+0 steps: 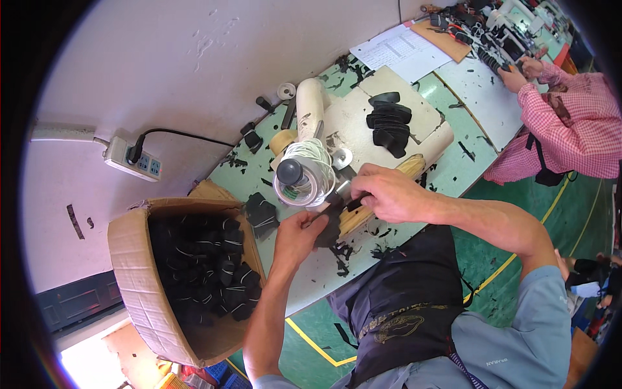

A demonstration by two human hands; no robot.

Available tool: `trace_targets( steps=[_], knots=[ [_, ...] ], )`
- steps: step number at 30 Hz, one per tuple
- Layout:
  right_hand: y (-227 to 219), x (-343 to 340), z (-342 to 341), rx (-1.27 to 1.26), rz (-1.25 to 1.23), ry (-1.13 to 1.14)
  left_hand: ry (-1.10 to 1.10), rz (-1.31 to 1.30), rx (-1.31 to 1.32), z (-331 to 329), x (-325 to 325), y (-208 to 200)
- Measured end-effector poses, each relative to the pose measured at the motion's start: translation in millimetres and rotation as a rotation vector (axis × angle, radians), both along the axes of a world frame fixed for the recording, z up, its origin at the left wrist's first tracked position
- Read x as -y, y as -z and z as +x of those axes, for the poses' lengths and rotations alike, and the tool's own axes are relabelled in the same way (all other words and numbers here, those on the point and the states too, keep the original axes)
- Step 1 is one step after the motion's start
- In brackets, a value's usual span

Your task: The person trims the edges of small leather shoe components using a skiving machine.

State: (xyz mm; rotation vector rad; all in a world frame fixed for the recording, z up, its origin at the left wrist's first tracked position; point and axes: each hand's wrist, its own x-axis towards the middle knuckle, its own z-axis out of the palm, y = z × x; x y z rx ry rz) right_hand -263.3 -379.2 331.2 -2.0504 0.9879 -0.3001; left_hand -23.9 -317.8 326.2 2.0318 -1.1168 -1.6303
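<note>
My left hand pinches a black flat piece over the front edge of the table, just below a coil of white cord. My right hand is closed beside it, fingertips curled near a small metal part. Something dark shows at those fingers, but I cannot make out what it is. Under my right hand lies a worn wooden strip. A row of black curved pieces rests on the cream machine bed.
An open cardboard box at left holds several tied black bundles. More black pieces lie beside it. A power strip hangs on the wall. Papers lie at the back. A co-worker in a checked pink top works at right.
</note>
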Motion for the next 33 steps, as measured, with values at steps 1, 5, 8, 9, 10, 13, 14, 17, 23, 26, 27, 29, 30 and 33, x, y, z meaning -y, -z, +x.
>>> trace_targets(
  steps=[1,5,8,9,10,13,14,17,23,26,27,29,30,33],
  knots=[
    [-0.3,-1.3,5.8,0.012,-0.033,0.005,0.011,-0.025,-0.021,-3.3,0.6,-0.2],
    [-3.1,0.3,18.3,-0.063,-0.12,0.06,-0.009,-0.091,-0.136,-7.4,0.8,-1.3],
    [-7.3,3.9,4.8,0.0,0.006,0.118,-0.014,-0.073,-0.171,-0.6,-1.2,-1.7],
    [-8.2,5.4,-0.6,0.002,0.011,0.125,-0.011,-0.019,-0.094,0.8,-1.2,-1.3],
    [-8.3,6.3,-3.5,-0.05,0.03,0.063,-0.006,-0.063,-0.108,1.1,0.2,-0.2],
    [-5.3,3.7,1.7,-0.014,-0.013,0.007,0.036,-0.032,0.053,-3.6,4.7,2.3],
    [-3.7,2.1,6.1,-0.001,-0.024,0.01,-0.012,-0.045,-0.029,-7.3,5.0,3.3],
    [-1.0,1.6,12.1,-0.018,-0.118,0.057,-0.045,-0.085,-0.188,-7.0,1.2,1.4],
    [-4.3,6.7,-5.3,-0.096,0.047,0.012,-0.007,-0.068,-0.058,3.9,0.8,3.2],
    [-3.3,3.1,2.7,-0.032,0.011,-0.003,-0.044,-0.043,-0.07,-6.7,3.9,6.2],
    [-2.9,2.5,6.9,0.042,-0.043,0.004,-0.089,-0.034,-0.16,-9.7,4.7,5.9],
    [-3.2,1.4,10.9,-0.027,-0.048,0.042,-0.079,-0.069,-0.203,-9.5,1.7,1.6],
    [-3.6,1.6,10.5,-0.069,-0.019,0.048,-0.076,-0.101,-0.276,-8.3,-0.2,-0.5],
    [-6.4,4.7,0.5,-0.003,0.078,0.104,-0.034,-0.108,-0.084,-3.2,-3.4,-3.2]
  ],
)
